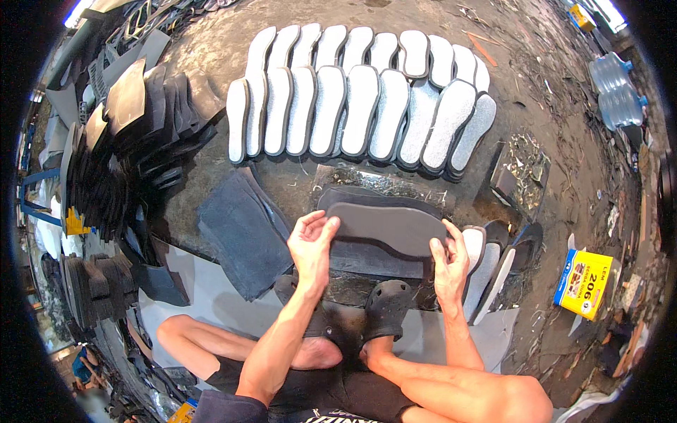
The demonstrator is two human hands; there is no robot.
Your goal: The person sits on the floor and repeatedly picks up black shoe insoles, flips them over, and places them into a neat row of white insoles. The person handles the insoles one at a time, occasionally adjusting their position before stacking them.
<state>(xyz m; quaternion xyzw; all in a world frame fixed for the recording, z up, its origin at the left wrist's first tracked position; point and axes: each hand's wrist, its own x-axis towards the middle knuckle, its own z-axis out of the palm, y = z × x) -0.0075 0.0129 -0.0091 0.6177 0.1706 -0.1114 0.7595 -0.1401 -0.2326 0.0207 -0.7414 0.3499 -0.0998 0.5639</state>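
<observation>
A dark grey shoe sole (386,227) is held level between my two hands, above a low work surface. My left hand (312,248) pinches its left end between thumb and fingers. At the opposite end, my right hand (450,264) grips the edge the same way. Beneath the sole lie a dark rubber sheet (374,262) and more dark sole-shaped pieces (381,195), partly hidden by it. Close to my right hand lean several soles with pale faces (481,275).
Two rows of white-faced insoles (361,106) stand beyond the work surface. Dark sheets (240,229) lie at left, near tall piles of cut material (106,176). To the right are a scrap-filled tray (522,176), a yellow can (584,285) and clear plastic bottles (618,92).
</observation>
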